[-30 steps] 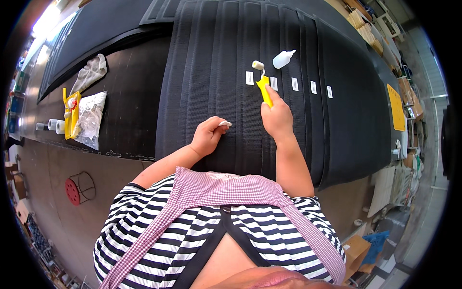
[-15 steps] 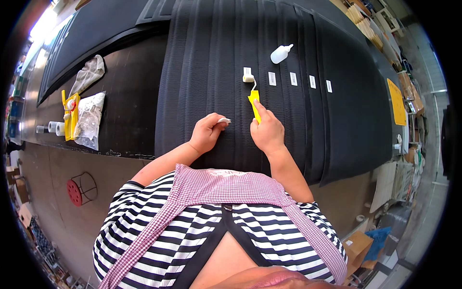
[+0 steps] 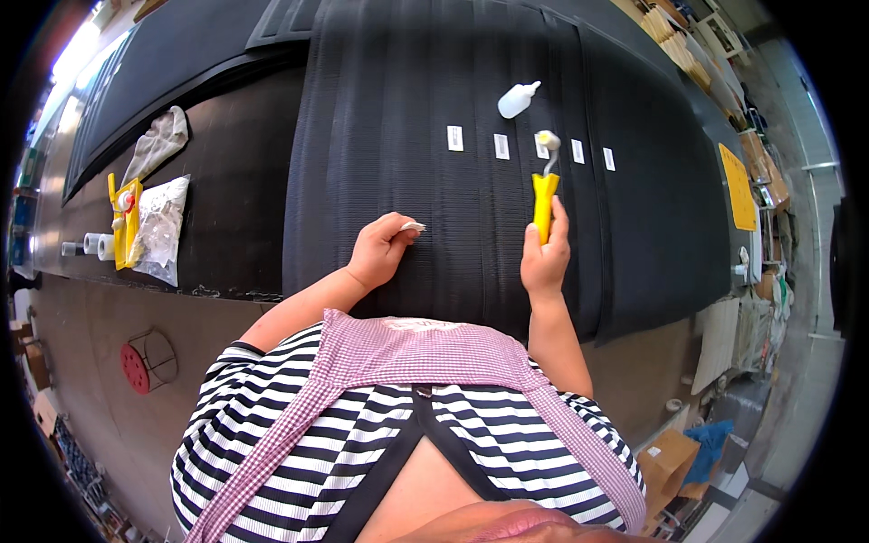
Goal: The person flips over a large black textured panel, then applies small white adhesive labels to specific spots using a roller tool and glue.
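Wide black ribbed mat [image 3: 398,81] fills the upper centre of the frame, lying over a dark work table [image 3: 226,226] that runs off to the left edge.

Right hand [image 3: 544,261], right of centre: fingers wrapped tight around the yellow handle of a small roller [image 3: 545,181]. Handle points up the frame; its white roller head sits on the mat among a row of small white labels [image 3: 501,146]. Five labels show, strung left to right across the upper centre, each apart from its neighbour.

Left hand [image 3: 380,249], centre frame, resting on the mat: fingers curled narrow, thumb and fingertips pinching one small white label piece [image 3: 414,225].

White squeeze bottle [image 3: 518,99] lies tilted on the mat just above the label row.

Left edge of frame, on the table: clear plastic bag [image 3: 161,226], a crumpled bag [image 3: 156,145] above it, a yellow tool [image 3: 125,217] beside them, tape rolls [image 3: 95,244].
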